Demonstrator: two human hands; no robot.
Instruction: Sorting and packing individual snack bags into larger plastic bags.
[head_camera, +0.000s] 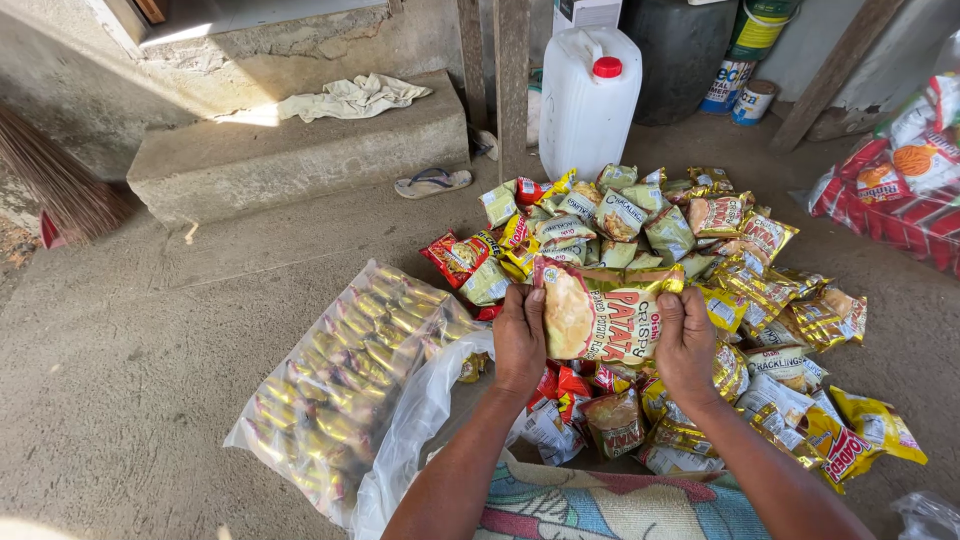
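Both hands, left hand (520, 340) and right hand (686, 345), grip the gold snack packet (603, 318) clamped at its edges; pulling hard could likely burst it over the snack pile (700, 260) at twelve o'clock.

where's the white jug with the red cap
The white jug stands on the floor at top centre of the head view, behind the snack packet pile, beside a wooden post.

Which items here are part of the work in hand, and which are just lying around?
In hand: snack packet held by left hand and right hand; pile of snack packets; clear bag of packets.

Lying about: white jerrycan, cloth, sandal, broom, paint tins.
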